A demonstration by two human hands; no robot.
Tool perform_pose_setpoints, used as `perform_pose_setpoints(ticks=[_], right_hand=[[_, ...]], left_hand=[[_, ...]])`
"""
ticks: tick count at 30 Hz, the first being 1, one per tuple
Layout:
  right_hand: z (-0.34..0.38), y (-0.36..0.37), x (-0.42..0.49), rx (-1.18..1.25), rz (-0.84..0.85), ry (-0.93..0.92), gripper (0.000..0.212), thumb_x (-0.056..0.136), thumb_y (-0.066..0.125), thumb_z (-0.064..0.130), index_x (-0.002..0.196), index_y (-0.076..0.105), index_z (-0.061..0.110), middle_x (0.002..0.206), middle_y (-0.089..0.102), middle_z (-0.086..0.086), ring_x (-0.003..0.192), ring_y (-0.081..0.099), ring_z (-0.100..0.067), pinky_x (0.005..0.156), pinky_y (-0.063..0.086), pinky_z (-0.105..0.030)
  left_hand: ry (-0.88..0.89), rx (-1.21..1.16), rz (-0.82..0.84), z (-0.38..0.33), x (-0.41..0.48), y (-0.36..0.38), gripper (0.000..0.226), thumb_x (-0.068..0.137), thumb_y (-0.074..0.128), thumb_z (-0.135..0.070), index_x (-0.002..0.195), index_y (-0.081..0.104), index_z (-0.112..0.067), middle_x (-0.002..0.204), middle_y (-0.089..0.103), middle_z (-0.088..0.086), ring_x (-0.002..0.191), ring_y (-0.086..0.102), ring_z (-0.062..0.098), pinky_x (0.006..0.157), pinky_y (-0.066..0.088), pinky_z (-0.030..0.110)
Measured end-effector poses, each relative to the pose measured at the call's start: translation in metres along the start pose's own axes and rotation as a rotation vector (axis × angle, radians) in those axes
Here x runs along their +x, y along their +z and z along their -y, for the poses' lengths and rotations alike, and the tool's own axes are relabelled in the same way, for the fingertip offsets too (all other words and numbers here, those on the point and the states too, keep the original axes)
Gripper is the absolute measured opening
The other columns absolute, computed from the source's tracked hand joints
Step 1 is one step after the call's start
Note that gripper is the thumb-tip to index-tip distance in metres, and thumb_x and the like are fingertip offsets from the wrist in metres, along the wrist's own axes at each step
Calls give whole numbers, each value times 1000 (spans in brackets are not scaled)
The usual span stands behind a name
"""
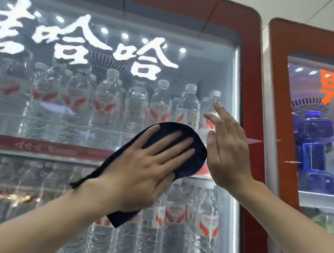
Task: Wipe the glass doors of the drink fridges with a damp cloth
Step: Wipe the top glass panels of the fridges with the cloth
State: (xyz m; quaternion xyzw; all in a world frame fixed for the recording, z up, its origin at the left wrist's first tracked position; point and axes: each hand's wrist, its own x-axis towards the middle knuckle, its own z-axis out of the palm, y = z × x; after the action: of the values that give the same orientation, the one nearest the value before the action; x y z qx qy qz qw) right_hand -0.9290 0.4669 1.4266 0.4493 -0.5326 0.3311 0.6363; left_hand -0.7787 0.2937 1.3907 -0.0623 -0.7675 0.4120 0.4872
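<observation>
Left hand (pixel 149 168) spreads flat on the dark navy cloth (pixel 171 149), pinning it to the red fridge's glass door (pixel 75 110) for broad contact; right hand (pixel 226 150), fingers straight, rests alongside, probably steadying.

The cloth (pixel 194 163) is dark, matt, soft fabric, frayed at one corner. The glass door (pixel 52 110) is smooth and glossy, mirroring lights. The bottles (pixel 103 101) are clear ribbed plastic. The 2 red frames (pixel 254 92) shine, possibly painted metal.
</observation>
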Motion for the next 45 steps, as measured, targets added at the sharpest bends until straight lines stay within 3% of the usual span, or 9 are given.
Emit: perform_pose_setpoints(ticks=[3, 8, 13, 17, 21, 31, 38, 41, 45], right_hand=[[-25, -11, 1, -87, -20, -42, 42, 89, 47, 4, 129, 60, 11, 152, 51, -7, 139, 47, -26, 115, 36, -42], [-37, -12, -13, -93, 52, 29, 48, 97, 43, 16, 145, 47, 16, 164, 35, -4, 151, 33, -23, 123, 12, -24], [-38, -11, -14, -65, 32, 24, 50, 96, 43, 14, 146, 46, 17, 165, 34, -3, 153, 30, -22, 126, 15, -30], [-42, -17, -13, 18, -1, -34, 50, 90, 43, 2, 138, 54, 8, 159, 43, -11, 148, 38, -28, 124, 28, -41], [-77, -32, -12, -95, 19, -109, 49, 94, 41, 11, 141, 53, 2, 160, 41, -15, 149, 38, -31, 124, 29, -42], [-88, -24, -22, -22, 43, -69, 55, 101, 35, 24, 154, 40, 9, 169, 28, -7, 158, 20, -20, 130, 16, -39], [-107, -44, -20, -45, -42, -15, 44, 99, 41, 24, 137, 59, 13, 158, 46, -8, 146, 42, -27, 119, 32, -42], [-126, -46, -30, -89, 28, -28, 51, 103, 38, 32, 151, 47, 18, 164, 37, -10, 154, 29, -27, 125, 25, -46], [-130, -42, -34, -77, 43, -19, 54, 105, 34, 35, 156, 40, 22, 169, 26, -10, 157, 23, -27, 128, 21, -45]], left_hand=[[106, 26, 6, 34, 25, -4, 58, 107, 24, -41, 162, 18, -26, 169, 13, -6, 157, 7, 14, 127, 9, 49], [-215, 47, -55, 58, 84, -11, 60, 103, 21, -40, 161, 22, -24, 168, 19, -2, 157, 13, 16, 126, 8, 50], [-344, 45, -102, 18, 70, -5, 62, 104, 15, -42, 162, 14, -21, 170, 9, -1, 158, 5, 19, 127, 4, 53], [-159, 41, 6, -41, 31, 5, 62, 105, 25, -41, 163, 15, -19, 170, 9, 1, 158, 4, 22, 126, 10, 56], [32, 61, 60, -8, 44, 1, 60, 106, 25, -41, 163, 15, -25, 170, 11, -3, 158, 6, 18, 127, 10, 52], [-427, 33, -54, 8, 125, -4, 62, 103, 7, -47, 162, 3, -29, 170, -2, -7, 157, -6, 12, 127, -5, 49], [-237, 36, 1, -77, 73, 12, 61, 106, 24, -42, 163, 15, -24, 170, 9, 0, 158, 4, 20, 126, 11, 55], [-156, 47, 30, -50, 88, 10, 59, 106, 22, -44, 163, 12, -31, 171, 7, -5, 158, 2, 16, 127, 9, 51], [-386, 39, -48, -8, 159, -4, 61, 102, 11, -48, 162, 7, -36, 170, 2, -9, 157, -2, 10, 127, -1, 47]])
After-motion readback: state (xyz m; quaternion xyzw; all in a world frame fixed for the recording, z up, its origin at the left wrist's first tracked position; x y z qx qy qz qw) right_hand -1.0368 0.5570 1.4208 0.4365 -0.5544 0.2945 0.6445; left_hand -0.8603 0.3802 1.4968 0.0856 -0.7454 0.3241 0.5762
